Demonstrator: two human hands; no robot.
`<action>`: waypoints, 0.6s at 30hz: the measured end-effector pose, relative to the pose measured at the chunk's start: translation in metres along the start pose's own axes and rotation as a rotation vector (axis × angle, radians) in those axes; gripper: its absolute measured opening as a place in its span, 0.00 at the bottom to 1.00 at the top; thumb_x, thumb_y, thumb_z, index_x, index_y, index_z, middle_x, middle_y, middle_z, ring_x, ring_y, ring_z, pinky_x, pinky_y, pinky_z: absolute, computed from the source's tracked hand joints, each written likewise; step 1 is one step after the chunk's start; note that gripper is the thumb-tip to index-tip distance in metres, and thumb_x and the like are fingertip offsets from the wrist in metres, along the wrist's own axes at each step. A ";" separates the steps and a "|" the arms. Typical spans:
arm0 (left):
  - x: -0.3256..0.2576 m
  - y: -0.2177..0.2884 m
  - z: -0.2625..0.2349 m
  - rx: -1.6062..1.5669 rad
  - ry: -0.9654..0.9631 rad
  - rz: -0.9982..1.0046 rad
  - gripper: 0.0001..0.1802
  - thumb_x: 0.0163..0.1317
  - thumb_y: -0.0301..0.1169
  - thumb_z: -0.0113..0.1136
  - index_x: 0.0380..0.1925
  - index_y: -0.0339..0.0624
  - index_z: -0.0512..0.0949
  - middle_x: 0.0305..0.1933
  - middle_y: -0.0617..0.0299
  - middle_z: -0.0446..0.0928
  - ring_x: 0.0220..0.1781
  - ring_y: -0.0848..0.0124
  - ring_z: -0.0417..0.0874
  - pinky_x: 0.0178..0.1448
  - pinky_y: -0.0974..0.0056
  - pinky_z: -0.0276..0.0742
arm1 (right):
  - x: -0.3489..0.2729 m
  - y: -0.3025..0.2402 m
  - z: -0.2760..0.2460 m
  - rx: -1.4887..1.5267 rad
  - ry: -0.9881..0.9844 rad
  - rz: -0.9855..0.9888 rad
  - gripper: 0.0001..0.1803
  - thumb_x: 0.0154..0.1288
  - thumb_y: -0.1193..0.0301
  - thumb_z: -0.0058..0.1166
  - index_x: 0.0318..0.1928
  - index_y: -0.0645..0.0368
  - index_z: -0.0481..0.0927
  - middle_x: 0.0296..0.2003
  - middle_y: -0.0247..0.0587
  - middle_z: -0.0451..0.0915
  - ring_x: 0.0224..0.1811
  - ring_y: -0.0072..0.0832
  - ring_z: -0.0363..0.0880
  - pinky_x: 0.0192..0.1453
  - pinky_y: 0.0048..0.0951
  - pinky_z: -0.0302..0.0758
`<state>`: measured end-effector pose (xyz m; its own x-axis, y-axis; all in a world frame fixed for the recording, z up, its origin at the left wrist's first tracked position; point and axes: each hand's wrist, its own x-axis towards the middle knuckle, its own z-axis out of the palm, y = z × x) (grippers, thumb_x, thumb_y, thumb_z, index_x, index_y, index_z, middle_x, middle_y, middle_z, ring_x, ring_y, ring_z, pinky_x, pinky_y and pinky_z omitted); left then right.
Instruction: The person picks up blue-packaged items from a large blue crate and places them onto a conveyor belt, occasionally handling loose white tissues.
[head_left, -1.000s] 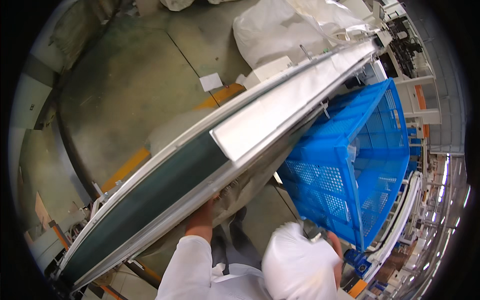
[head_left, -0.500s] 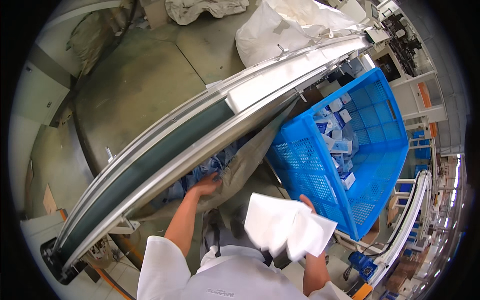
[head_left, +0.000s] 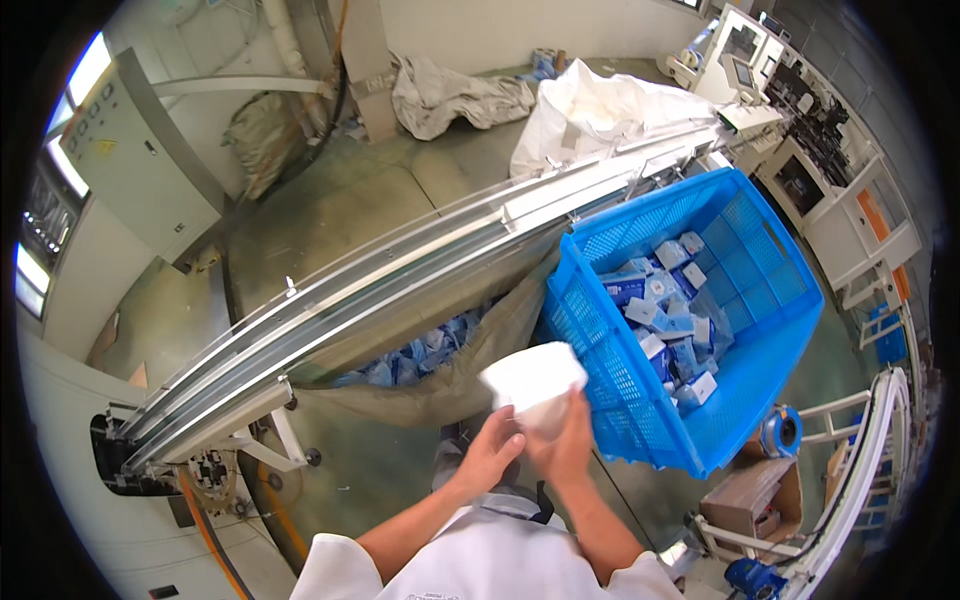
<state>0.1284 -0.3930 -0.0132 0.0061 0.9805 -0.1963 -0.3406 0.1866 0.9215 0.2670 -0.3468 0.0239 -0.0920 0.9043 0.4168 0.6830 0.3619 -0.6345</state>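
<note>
While both hands met in front of the person's chest, they held a white folded thing point(head_left: 533, 381), soft-looking like a cloth or a thin bag, just beside the near-left wall of a blue plastic crate point(head_left: 610, 395). The left hand point(head_left: 490, 450) had its fingers curled up against the lower left of the white thing, and the right hand point(head_left: 565, 445) was pressed to its underside from the right, thumb and fingers pinching the bottom edge; the two hands touched or nearly touched each other. The white thing stood above them, bulging and slightly rumpled, its top edge free.

It looked light and limp rather than stiff, so it would probably sag or unfold if held by one corner only; a hold along an edge with both hands, as seen, seemed the surest place. It did not look fragile or slippery, though its exact material could not be told.

The crate held many small blue-and-white boxes point(head_left: 668, 310) lying loose in a heap. To the left of the crate, a grey-brown sack point(head_left: 470, 370) hung under a long slanted metal conveyor point(head_left: 400, 270), and more of the same small packets showed inside its mouth. Beyond the conveyor lay a large white bag point(head_left: 600, 115) and a crumpled grey cloth point(head_left: 450, 95) on the greenish floor point(head_left: 330, 215). A grey cabinet point(head_left: 135, 165) stood at the far left.
</note>
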 end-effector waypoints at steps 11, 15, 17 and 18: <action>-0.004 0.018 -0.014 -0.448 0.088 -0.165 0.33 0.58 0.36 0.63 0.61 0.36 0.63 0.57 0.54 0.73 0.57 0.60 0.76 0.62 0.54 0.73 | -0.030 -0.047 -0.051 0.483 -0.363 -0.064 0.24 0.58 0.75 0.52 0.56 0.69 0.70 0.46 0.51 0.80 0.47 0.42 0.81 0.48 0.33 0.77; -0.010 0.038 -0.045 -0.323 -0.294 -0.184 0.38 0.53 0.34 0.69 0.62 0.36 0.64 0.58 0.56 0.72 0.60 0.66 0.73 0.63 0.59 0.69 | -0.006 0.015 -0.091 0.780 0.038 0.352 0.17 0.69 0.69 0.45 0.55 0.61 0.71 0.40 0.44 0.82 0.35 0.33 0.82 0.38 0.27 0.78; -0.005 0.059 -0.046 -0.122 -0.355 -0.164 0.41 0.49 0.36 0.72 0.61 0.35 0.64 0.56 0.59 0.72 0.59 0.70 0.72 0.62 0.62 0.68 | 0.034 0.029 -0.065 1.078 -0.059 0.533 0.21 0.72 0.63 0.42 0.60 0.61 0.67 0.45 0.48 0.79 0.44 0.33 0.80 0.48 0.30 0.76; 0.002 0.072 -0.047 -0.032 -0.391 -0.159 0.40 0.49 0.35 0.72 0.61 0.35 0.64 0.56 0.59 0.72 0.58 0.71 0.72 0.62 0.63 0.68 | 0.032 0.049 -0.050 1.367 -0.289 0.634 0.28 0.72 0.54 0.43 0.63 0.59 0.63 0.51 0.50 0.76 0.51 0.34 0.76 0.55 0.34 0.72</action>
<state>0.0602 -0.3804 0.0370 0.4150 0.8903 -0.1874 -0.3361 0.3414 0.8778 0.3334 -0.3113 0.0390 -0.2955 0.9384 -0.1790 -0.4894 -0.3097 -0.8152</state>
